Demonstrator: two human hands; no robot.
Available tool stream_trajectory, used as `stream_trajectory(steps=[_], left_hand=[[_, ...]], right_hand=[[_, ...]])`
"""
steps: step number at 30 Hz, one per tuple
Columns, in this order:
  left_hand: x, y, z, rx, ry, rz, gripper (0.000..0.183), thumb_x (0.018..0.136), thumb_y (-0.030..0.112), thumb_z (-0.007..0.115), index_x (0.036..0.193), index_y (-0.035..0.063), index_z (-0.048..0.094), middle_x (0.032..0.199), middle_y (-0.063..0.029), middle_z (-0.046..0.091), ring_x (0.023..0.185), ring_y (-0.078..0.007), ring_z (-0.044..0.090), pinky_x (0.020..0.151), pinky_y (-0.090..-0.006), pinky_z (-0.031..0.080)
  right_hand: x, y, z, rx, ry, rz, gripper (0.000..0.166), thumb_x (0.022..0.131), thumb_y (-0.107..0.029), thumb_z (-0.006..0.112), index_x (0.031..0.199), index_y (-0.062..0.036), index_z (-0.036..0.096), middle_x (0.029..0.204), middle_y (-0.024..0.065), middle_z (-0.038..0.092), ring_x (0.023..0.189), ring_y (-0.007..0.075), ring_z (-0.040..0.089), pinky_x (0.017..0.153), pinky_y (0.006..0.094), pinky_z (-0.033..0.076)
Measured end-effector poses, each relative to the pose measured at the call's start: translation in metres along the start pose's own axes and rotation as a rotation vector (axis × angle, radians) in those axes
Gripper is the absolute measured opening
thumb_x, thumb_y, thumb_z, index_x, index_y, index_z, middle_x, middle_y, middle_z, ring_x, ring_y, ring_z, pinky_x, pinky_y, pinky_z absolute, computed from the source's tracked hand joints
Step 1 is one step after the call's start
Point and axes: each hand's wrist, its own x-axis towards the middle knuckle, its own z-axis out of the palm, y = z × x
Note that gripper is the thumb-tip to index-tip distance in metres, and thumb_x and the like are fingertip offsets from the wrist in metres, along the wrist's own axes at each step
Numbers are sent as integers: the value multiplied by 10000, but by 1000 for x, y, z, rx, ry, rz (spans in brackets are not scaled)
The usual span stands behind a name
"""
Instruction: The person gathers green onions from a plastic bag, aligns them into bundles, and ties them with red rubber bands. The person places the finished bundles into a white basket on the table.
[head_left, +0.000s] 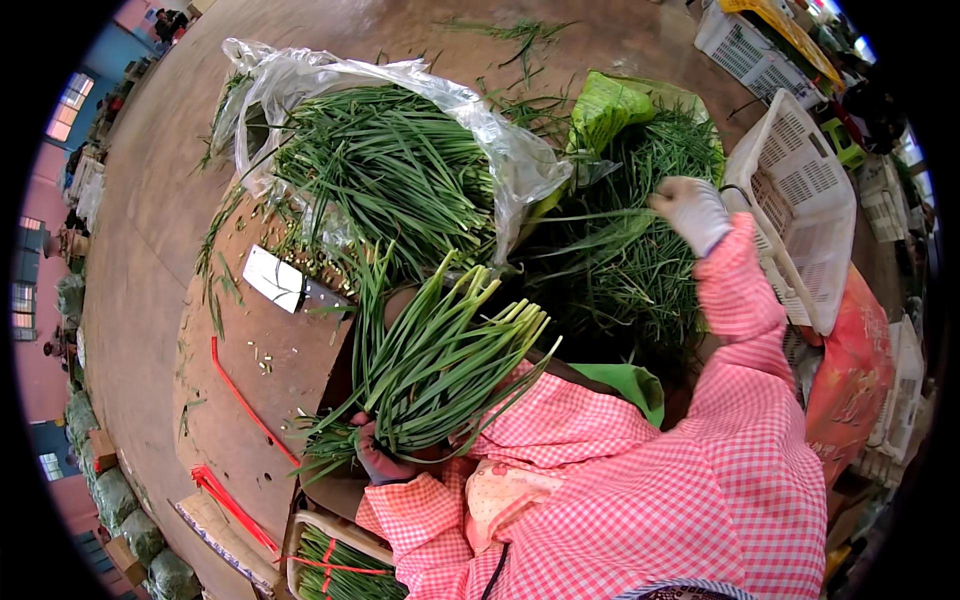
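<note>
My left hand (379, 456), in a dark glove, is closed around the leafy end of a bunch of garlic chives (450, 360). The pale cut ends point up and away over my lap. My right hand (694, 214), in a whitish glove, is raised over a heap of loose chive leaves (637, 277). A few blurred blades trail leftward from its closed fingers. In front lies a large pile of garlic chives (390, 165) in a clear plastic bag (517, 165). A cleaver (276, 279) with a dark handle rests on the board (247, 405), among short cut stem ends.
Red ties (232, 506) lie at the board's near left. Below them, a basket (300, 555) holds tied chives (345, 566). A white plastic crate (806, 187) and a red sack (851, 375) stand at right. A green mesh bag (611, 112) lies beyond the heap.
</note>
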Motion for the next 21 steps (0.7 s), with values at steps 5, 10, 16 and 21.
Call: stream_trajectory(steps=[5, 10, 16, 21], left_hand=[[11, 4, -22, -32, -60, -80, 260, 806, 73, 487, 1058, 130, 521, 1131, -176, 575, 1024, -336, 586, 885, -516, 498], [6, -3, -4, 53, -104, -21, 288, 782, 70, 495, 1063, 118, 532, 1134, -166, 581, 1023, -333, 589, 890, -510, 496], [1, -5, 6, 137, -80, 41, 285, 798, 63, 476, 1076, 105, 521, 1114, -171, 585, 998, -334, 601, 862, -510, 516], [1, -5, 8, 54, -84, 13, 266, 804, 57, 470, 1061, 109, 511, 1100, -169, 586, 1006, -332, 597, 866, -499, 519]], right_hand=[[-27, 36, 0, -93, -22, -39, 483, 798, -359, 629, 1145, -23, 609, 1064, 191, 642, 966, 273, 638, 874, 342, 490], [-22, -70, 63, 416, -195, -425, 423, 788, -371, 641, 1050, -39, 645, 889, 159, 674, 849, 270, 655, 780, 343, 503], [-34, -127, 66, 595, -426, -594, 194, 772, -238, 664, 823, -56, 705, 729, 107, 661, 679, 199, 641, 636, 306, 500], [-42, -144, 88, 355, -487, -773, 243, 806, -315, 608, 826, -93, 706, 680, 110, 634, 644, 252, 624, 612, 338, 490]])
